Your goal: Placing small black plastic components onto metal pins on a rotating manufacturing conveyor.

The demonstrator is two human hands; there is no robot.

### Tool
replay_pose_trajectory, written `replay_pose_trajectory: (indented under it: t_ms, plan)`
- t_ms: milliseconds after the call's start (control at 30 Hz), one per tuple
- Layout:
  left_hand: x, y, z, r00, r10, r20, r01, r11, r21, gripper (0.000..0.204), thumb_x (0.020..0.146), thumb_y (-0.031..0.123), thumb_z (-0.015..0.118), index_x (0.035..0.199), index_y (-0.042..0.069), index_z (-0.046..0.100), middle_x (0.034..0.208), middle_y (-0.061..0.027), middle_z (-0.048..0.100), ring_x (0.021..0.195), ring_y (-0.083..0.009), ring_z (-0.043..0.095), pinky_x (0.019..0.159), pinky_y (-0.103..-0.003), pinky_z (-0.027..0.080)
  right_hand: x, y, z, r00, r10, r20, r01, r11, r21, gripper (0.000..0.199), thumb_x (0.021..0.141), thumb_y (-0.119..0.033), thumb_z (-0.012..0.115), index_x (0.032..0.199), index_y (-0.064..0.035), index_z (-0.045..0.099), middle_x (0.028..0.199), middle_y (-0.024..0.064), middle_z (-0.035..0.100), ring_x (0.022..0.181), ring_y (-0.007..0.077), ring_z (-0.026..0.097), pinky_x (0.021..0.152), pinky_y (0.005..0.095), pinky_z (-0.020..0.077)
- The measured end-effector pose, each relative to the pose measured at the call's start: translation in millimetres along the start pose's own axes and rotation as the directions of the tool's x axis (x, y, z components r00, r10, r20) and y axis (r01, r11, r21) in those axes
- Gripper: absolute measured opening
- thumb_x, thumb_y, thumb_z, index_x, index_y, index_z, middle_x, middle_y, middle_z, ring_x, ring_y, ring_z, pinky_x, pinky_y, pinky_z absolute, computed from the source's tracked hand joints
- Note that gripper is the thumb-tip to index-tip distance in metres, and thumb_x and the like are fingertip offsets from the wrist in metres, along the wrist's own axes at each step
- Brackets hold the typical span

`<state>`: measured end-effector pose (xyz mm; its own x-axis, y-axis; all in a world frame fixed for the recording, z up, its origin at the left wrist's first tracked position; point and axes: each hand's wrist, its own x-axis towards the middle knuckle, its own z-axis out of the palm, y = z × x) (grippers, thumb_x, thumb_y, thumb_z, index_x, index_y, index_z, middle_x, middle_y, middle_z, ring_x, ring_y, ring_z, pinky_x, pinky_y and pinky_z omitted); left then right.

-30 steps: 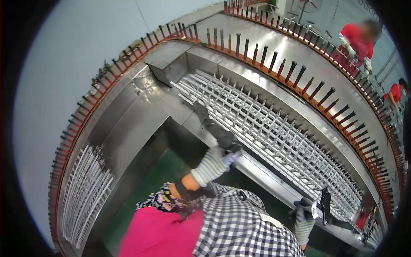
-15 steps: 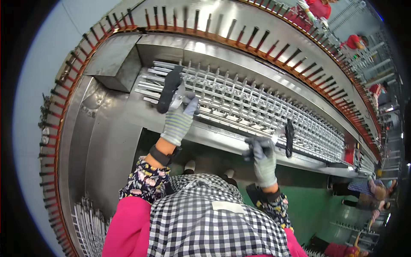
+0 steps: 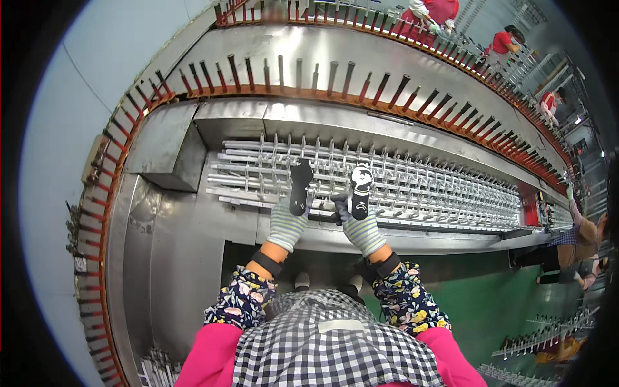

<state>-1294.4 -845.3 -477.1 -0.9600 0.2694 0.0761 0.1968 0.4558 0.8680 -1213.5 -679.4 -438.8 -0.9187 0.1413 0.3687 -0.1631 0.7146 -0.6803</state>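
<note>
- Both pieces had come nearer each other since the frame half a second earlier: the left hand [image 3: 288, 227] and right hand [image 3: 362, 229] had closed in near the middle of the frame, and the right one's piece, edge-on then, had turned its face to the camera.
- Gloved fingers of the left hand gripped a long black piece [image 3: 300, 187] by its lower end, just left of the frame's centre.
- The right hand held a black-and-white piece [image 3: 362, 192], pale end up, just right of centre; fingers behind both pieces were hidden.
- Behind them, across the middle of the frame, lay racks of silvery pronged bars [image 3: 425, 186].
- Good handling seemed to call for a light, low grip, leaving the faces uncovered for viewing.
- Keeping both pieces above the prongs and apart from each other looked wise, since a knock might have scratched them.
</note>
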Motion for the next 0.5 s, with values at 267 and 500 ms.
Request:
replay_pose_trajectory:
  t_ms: [267,500]
  plan:
    - [-10.3,36.6,18.4,0.999,0.014,-0.034,-0.026,0.913,-0.407,0.027,0.077,0.008,0.067,0.102,-0.001,0.058,0.088,-0.0042,0.063,0.078,-0.0103,0.058,0.065,-0.025,0.046,-21.0,8.6,-15.3,0.965,0.263,-0.007,-0.251,0.912,-0.325,0.033,0.075,-0.012,0.052,0.105,0.0020,0.049,0.092,0.0157,0.056,0.078,0.0290,0.056,0.072,0.0387,0.0462]
    - [-12.4,23.0,1.1,0.998,-0.062,-0.014,0.054,0.938,-0.343,0.020,0.084,0.018,0.061,0.091,0.002,0.055,0.079,-0.0027,0.054,0.069,-0.0108,0.049,0.061,-0.026,0.043,-26.5,-51.7,-58.8,0.907,0.388,0.163,-0.416,0.887,0.202,0.044,0.082,-0.014,0.053,0.123,-0.0050,0.042,0.104,0.0254,0.056,0.095,0.0394,0.056,0.078,0.0426,0.0463]
